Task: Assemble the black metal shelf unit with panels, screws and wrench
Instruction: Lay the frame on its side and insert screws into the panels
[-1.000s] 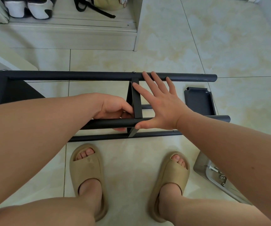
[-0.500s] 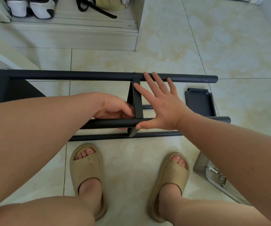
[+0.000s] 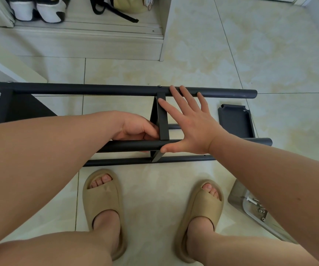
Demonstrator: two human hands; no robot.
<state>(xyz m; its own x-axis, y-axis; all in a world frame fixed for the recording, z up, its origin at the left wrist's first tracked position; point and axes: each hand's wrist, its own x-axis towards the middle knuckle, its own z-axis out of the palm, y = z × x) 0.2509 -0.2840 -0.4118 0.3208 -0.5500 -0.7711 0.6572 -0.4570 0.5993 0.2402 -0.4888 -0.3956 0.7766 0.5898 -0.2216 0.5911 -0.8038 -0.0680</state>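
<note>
The black shelf frame point(image 3: 116, 90) lies on its side on the tiled floor, its long tubes running left to right. An upright middle panel point(image 3: 162, 120) joins the far tube and the near tube point(image 3: 131, 145). My left hand point(image 3: 137, 129) is curled at the panel's left side. Its thumb lies above the near tube and its fingertips show below it; anything small in the fingers is hidden. My right hand point(image 3: 189, 123) lies flat and spread against the panel's right face, fingertips on the far tube and thumb along the near tube.
A loose black panel point(image 3: 235, 120) lies on the floor right of the frame. A metal tray point(image 3: 250, 206) with small screws sits at the lower right, partly under my right arm. My feet in tan slippers point(image 3: 103, 196) stand just before the frame. A low cabinet point(image 3: 78, 43) stands behind.
My left thumb has edged closer to the middle panel. My right hand and the frame have stayed where they were.
</note>
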